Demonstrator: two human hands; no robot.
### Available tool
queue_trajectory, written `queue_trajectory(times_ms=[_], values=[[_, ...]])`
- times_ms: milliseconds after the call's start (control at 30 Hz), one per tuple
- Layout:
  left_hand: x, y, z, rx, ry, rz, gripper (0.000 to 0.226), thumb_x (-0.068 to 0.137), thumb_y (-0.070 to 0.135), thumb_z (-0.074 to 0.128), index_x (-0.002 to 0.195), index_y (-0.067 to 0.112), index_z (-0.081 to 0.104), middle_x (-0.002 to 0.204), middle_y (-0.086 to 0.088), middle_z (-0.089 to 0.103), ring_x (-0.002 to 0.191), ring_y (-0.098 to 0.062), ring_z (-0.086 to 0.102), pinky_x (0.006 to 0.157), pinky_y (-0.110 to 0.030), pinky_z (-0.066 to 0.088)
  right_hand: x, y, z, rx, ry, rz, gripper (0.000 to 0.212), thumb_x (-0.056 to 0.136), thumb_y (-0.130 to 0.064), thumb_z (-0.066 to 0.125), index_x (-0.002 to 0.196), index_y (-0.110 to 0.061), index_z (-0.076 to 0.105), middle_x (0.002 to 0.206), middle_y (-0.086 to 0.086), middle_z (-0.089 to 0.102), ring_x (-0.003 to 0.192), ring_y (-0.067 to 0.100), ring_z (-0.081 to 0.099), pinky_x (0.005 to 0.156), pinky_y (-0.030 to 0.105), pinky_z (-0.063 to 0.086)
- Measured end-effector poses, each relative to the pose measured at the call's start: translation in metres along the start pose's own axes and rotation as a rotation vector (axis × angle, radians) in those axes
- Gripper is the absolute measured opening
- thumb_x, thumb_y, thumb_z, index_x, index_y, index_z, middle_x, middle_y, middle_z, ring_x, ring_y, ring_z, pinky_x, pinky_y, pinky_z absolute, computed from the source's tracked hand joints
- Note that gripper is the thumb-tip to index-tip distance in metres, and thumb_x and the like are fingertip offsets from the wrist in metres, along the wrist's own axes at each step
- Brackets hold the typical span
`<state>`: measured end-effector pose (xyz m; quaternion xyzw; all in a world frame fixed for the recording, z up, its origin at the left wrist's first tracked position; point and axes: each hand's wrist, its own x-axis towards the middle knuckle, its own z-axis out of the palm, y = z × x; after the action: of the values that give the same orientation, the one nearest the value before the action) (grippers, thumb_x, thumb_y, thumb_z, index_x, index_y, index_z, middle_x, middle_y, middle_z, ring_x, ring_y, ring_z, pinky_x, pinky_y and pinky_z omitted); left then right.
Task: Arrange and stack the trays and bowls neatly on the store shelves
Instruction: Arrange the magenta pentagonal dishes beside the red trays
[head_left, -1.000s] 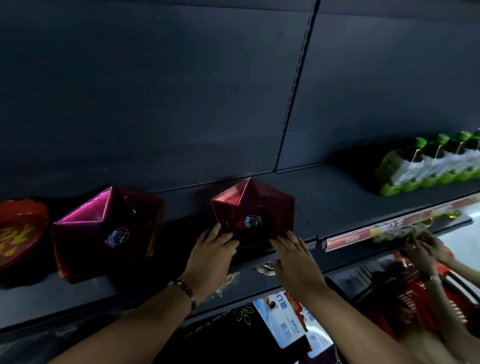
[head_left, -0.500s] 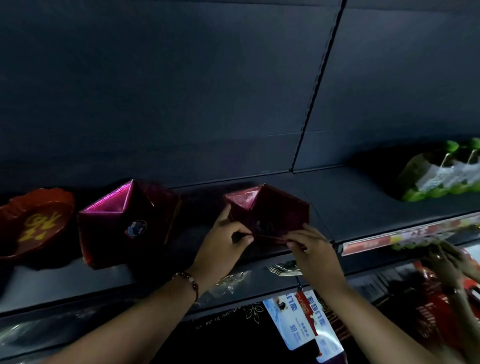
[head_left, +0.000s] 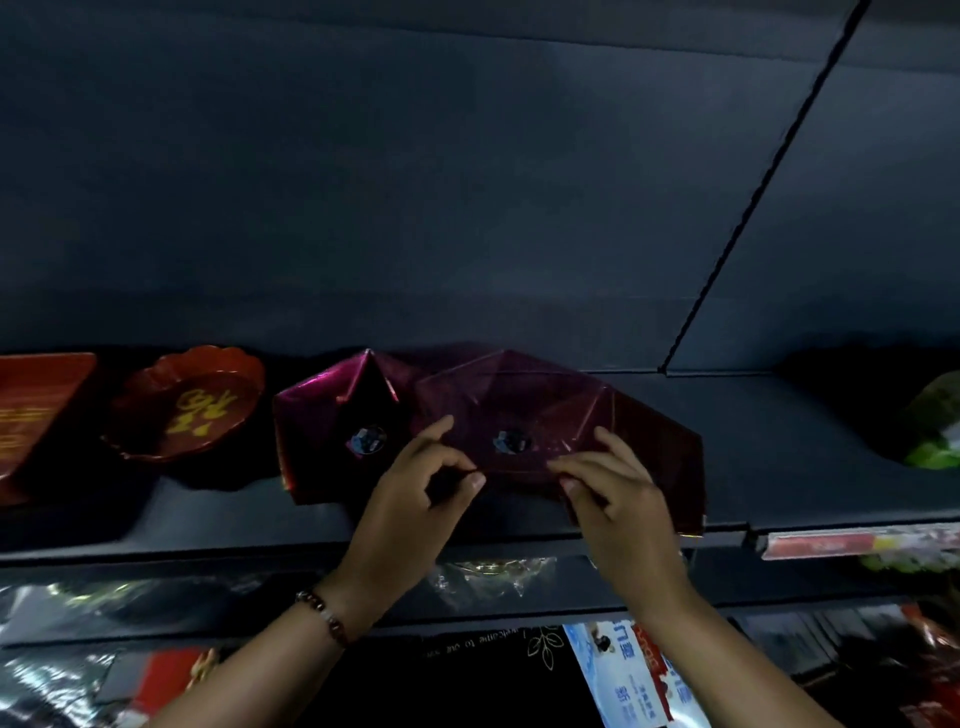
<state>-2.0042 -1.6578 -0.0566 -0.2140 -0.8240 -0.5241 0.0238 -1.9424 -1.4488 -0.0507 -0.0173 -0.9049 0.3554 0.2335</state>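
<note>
Head view of a dark store shelf (head_left: 779, 499). Both hands hold a translucent red faceted bowl (head_left: 519, 410) at its near rim: the left hand (head_left: 410, 514) pinches the rim between thumb and forefinger, and the right hand (head_left: 618, 499) pinches it with curled fingers and thumb. The two-point grip at the rim probably serves to keep the thin, glossy bowl level and steerable. The held bowl sits over the front half of the shelf, its left edge overlapping a second faceted magenta bowl (head_left: 332, 431) that leans toward the back panel; whether the two touch cannot be told. This placement suggests alignment for nesting or setting side by side. Further left stand a red scalloped dish with a gold character (head_left: 192, 405) and a red rectangular tray (head_left: 36, 415).
</note>
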Motion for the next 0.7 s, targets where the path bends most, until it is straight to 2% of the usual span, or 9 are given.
queue_trajectory(times_ms=[67,200,300,400,467,567,633,700], values=[[-0.008,-0.013,-0.024,0.074,0.047,0.022,0.008,0.087,0.029,0.066,0.086,0.036,0.061,0.137,0.015,0.046,0.130,0.008,0.036,0.100,-0.014,0.034,0.005,-0.015,0.024,0.010,-0.048,-0.017,0.026,0.087,-0.005,0.063,0.103,-0.024,0.073,0.100,-0.027,0.061,0.131,-0.002,0.032,0.105,0.008,0.024],[-0.023,-0.059,-0.069,0.179,0.137,0.012,0.003,0.088,0.029,0.065,0.090,0.030,0.063,0.134,0.003,0.053,0.133,-0.001,0.039,0.102,-0.034,0.043,0.015,-0.045,0.079,0.059,-0.172,-0.066,0.029,0.091,-0.003,0.056,0.107,-0.021,0.071,0.106,-0.017,0.064,0.134,0.001,0.028,0.105,0.005,0.018],[-0.028,-0.090,-0.094,0.261,0.160,-0.002,0.010,0.089,0.037,0.056,0.088,0.029,0.062,0.121,-0.002,0.061,0.137,-0.012,0.038,0.114,-0.038,0.029,0.021,-0.061,0.114,0.065,-0.243,-0.109,0.029,0.094,-0.004,0.051,0.111,-0.020,0.070,0.112,-0.009,0.067,0.137,0.002,0.024,0.108,0.011,0.020],[-0.030,-0.104,-0.109,0.380,0.181,0.032,0.013,0.092,0.028,0.053,0.087,0.023,0.064,0.105,0.003,0.067,0.133,-0.010,0.043,0.117,-0.037,0.023,0.024,-0.071,0.137,0.014,-0.303,-0.110,0.031,0.097,-0.008,0.046,0.118,-0.019,0.066,0.119,-0.009,0.065,0.139,0.001,0.019,0.109,0.015,0.021],[-0.031,-0.110,-0.115,0.432,0.174,0.033,0.011,0.093,0.021,0.056,0.086,0.021,0.066,0.107,0.000,0.069,0.133,-0.009,0.042,0.116,-0.035,0.026,0.023,-0.070,0.147,-0.085,-0.368,-0.115,0.035,0.099,-0.009,0.041,0.127,-0.019,0.060,0.129,-0.007,0.060,0.141,0.007,0.020,0.109,0.012,0.009],[-0.030,-0.116,-0.118,0.538,0.083,-0.005,0.014,0.095,0.018,0.054,0.091,0.019,0.068,0.122,-0.007,0.066,0.136,-0.015,0.040,0.112,-0.042,0.032,0.020,-0.068,0.153,-0.205,-0.453,-0.116,0.042,0.100,-0.008,0.035,0.139,-0.020,0.046,0.143,-0.002,0.048,0.144,0.016,0.016,0.111,0.019,-0.005],[-0.030,-0.117,-0.117,0.605,0.033,-0.096,0.015,0.095,0.025,0.055,0.104,0.022,0.066,0.143,-0.008,0.049,0.140,-0.028,0.032,0.112,-0.043,0.031,0.020,-0.070,0.154,-0.223,-0.476,-0.098,0.043,0.100,-0.015,0.036,0.143,-0.022,0.040,0.149,-0.002,0.039,0.145,0.016,0.011,0.112,0.021,-0.005],[-0.033,-0.117,-0.115,0.709,-0.016,-0.122,0.029,0.093,0.030,0.056,0.121,0.022,0.061,0.152,-0.007,0.037,0.142,-0.033,0.026,0.113,-0.045,0.026,0.019,-0.071,0.153,-0.277,-0.519,-0.117,0.049,0.099,-0.022,0.040,0.147,-0.023,0.031,0.154,-0.001,0.028,0.146,0.016,0.005,0.113,0.025,-0.006]])
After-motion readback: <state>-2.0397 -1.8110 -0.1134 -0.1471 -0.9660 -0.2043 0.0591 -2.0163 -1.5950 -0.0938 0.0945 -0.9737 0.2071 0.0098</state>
